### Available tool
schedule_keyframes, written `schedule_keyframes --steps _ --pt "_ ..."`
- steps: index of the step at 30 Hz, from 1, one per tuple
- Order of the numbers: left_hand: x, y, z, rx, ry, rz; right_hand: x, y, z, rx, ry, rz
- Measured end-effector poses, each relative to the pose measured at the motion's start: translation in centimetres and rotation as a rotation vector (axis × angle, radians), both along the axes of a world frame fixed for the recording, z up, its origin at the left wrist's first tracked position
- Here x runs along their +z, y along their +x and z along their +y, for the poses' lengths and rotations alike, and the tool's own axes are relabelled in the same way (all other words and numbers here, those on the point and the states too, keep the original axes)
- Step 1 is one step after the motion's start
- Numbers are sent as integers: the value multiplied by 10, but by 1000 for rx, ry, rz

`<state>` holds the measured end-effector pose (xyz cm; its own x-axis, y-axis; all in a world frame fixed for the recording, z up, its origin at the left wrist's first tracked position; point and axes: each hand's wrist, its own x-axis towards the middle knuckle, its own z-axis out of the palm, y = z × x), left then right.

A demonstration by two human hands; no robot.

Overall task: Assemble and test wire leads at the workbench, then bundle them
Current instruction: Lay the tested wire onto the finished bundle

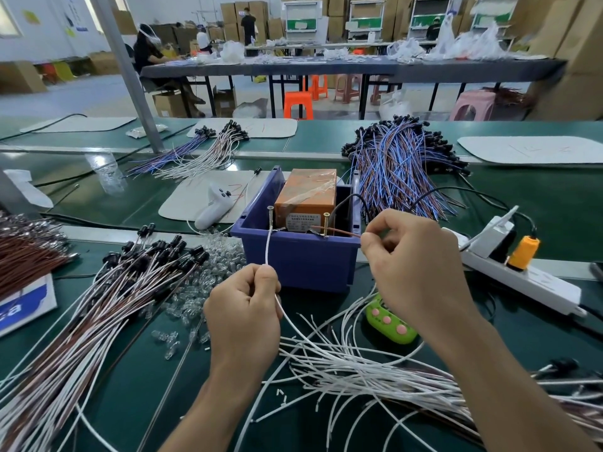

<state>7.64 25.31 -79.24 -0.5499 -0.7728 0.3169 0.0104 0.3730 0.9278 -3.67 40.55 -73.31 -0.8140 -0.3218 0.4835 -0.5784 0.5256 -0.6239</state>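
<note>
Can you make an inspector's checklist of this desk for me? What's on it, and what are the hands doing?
Surface: green bench mat, mostly under wires.
Job's things: blue bin holding an orange box; black-capped leads on the left; loose white wires in front.
Clutter: clear bulbs, white controller, green gadget with pink buttons.
Hands: left hand pinches a white wire running up to the left screw; right hand pinches a brown wire reaching the right screw.
Cables: white power strip with plugs; blue-and-brown bundle behind.
Surroundings: another bench, cardboard boxes, an orange stool, a seated person.
</note>
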Motion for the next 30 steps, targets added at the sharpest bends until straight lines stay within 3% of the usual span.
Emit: schedule_keyframes --steps 16,23,30 --pt "-1 0 -1 50 -48 2 13 6 2 53 -31 -51" --pt "-1 -1 -4 37 -53 -2 29 -13 22 253 -243 -371" --pt "-1 -1 -3 35 -69 -33 41 -27 47 382 -237 -598"
